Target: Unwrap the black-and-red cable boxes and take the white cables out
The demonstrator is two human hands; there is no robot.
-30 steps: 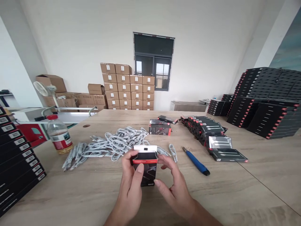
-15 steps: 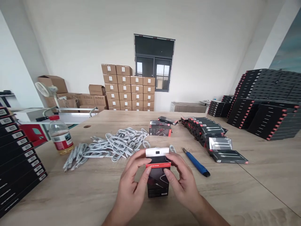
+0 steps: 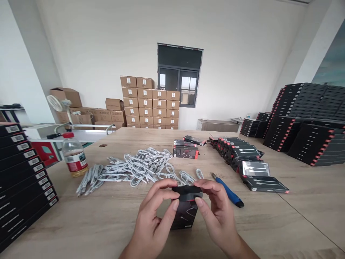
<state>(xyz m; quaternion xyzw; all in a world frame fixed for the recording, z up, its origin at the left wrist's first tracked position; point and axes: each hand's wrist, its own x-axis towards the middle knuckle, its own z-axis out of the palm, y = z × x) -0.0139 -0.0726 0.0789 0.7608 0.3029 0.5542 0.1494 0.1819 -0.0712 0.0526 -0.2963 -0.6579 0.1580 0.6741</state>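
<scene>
Now, a slim black cable box [image 3: 185, 212] tilted upright between the left hand [image 3: 153, 219] and the right hand [image 3: 219, 212], its lower end at or just above the desk [image 3: 81, 219], contact impossible to tell. Fingers [image 3: 164, 190] of both hands clamped on its top end from either side. Likely light, stiff card, though easily dented at the corners; probably safest held by the long side faces. Just behind, a tangled heap of white cables [image 3: 137, 169]; to the right, a blue utility knife [image 3: 229, 192] and rows of similar boxes [image 3: 242, 153]; farther left, a plastic bottle [image 3: 74, 154].
</scene>
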